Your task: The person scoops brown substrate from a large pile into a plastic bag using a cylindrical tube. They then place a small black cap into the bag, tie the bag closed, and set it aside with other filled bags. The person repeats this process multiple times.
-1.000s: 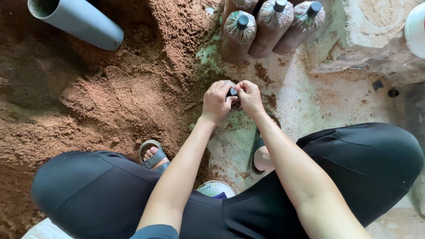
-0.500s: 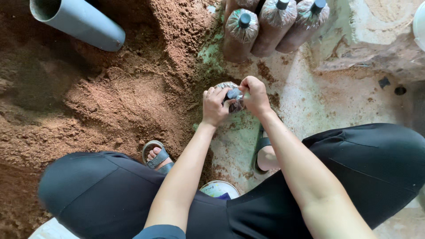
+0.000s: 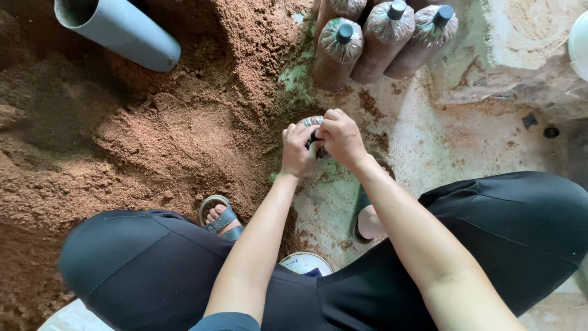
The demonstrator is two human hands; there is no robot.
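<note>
From above, the left hand and the right hand have their fingers wrapped tight around the top of a filled bag. It stands upright on the floor, neck pointing up, beside the brown sawdust pile. Three capped bags lean together farther off, near a grey pipe.

A grey pipe lies on brown sawdust; 3 filled bags lean together.

Concrete floor carries everything. Brown sawdust heap left of the hands. Grey pipe and filled bags lie beyond them.
</note>
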